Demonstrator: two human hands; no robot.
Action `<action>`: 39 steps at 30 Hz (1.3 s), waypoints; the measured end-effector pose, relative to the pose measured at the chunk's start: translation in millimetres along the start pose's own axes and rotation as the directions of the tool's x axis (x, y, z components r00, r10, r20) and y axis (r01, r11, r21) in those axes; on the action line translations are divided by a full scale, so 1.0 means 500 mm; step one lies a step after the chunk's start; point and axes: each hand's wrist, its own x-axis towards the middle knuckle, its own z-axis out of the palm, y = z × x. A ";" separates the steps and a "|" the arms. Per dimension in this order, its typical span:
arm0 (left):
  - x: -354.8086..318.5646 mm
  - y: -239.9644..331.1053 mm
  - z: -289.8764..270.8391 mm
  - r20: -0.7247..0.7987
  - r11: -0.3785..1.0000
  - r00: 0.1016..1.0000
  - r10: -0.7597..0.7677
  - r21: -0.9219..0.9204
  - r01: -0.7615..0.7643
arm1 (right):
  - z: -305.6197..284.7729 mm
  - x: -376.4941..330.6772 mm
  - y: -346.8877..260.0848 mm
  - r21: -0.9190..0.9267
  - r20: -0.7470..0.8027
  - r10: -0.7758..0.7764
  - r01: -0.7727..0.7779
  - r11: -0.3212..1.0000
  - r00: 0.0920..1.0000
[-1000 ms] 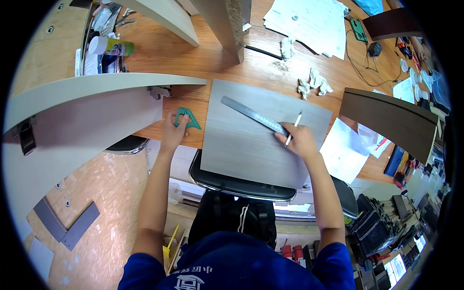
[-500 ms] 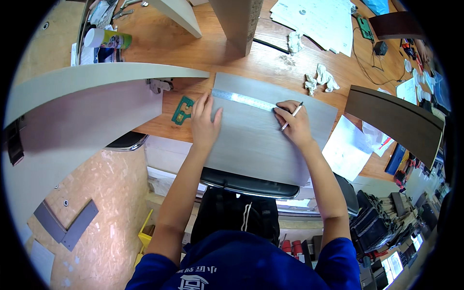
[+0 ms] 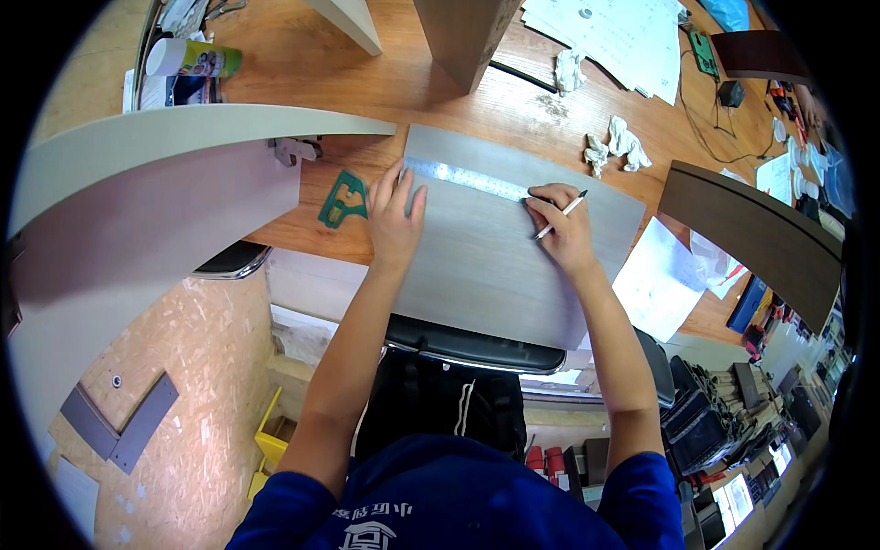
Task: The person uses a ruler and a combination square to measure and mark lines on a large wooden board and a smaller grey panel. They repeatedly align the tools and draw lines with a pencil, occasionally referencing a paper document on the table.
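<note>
A grey board (image 3: 486,266) lies flat on the wooden table before me. Across its far part runs a metal ruler (image 3: 467,179). My left hand (image 3: 396,220) rests at the board's left edge, fingers stretched out with the tips at the ruler's left end. Between the fingers of my right hand (image 3: 566,225) is a white pen (image 3: 555,220), slanting with its dark end up and to the right. That hand's fingertips touch the ruler's right end. A green combination-square head (image 3: 343,200) lies on the table just left of my left hand.
Long light panel (image 3: 156,192) with a metal hinge stands at left. Upright boards (image 3: 463,46) rise at the far side. Crumpled white gloves (image 3: 626,145) lie beyond the board; a curved dark-brown panel (image 3: 752,238) and papers (image 3: 662,284) are to the right. A black stool seat (image 3: 467,344) sits at the near edge.
The view has shifted slightly. Both hands stay at the two ends of the ruler, and the pen is still in my right hand.
</note>
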 end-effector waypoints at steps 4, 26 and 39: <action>0.000 -0.003 0.003 -0.014 1.000 1.000 -0.005 -0.010 0.005 | 0.005 -0.002 0.003 0.000 -0.016 0.008 -0.008 1.000 1.000; 0.003 0.080 -0.018 0.220 0.953 0.949 0.224 0.156 -0.261 | -0.075 -0.058 -0.003 -0.031 -0.154 0.130 -0.136 0.990 0.979; -0.013 0.046 0.002 0.210 0.984 0.973 0.093 0.132 -0.122 | -0.068 -0.096 0.042 -0.085 -0.187 0.248 -0.268 0.960 0.950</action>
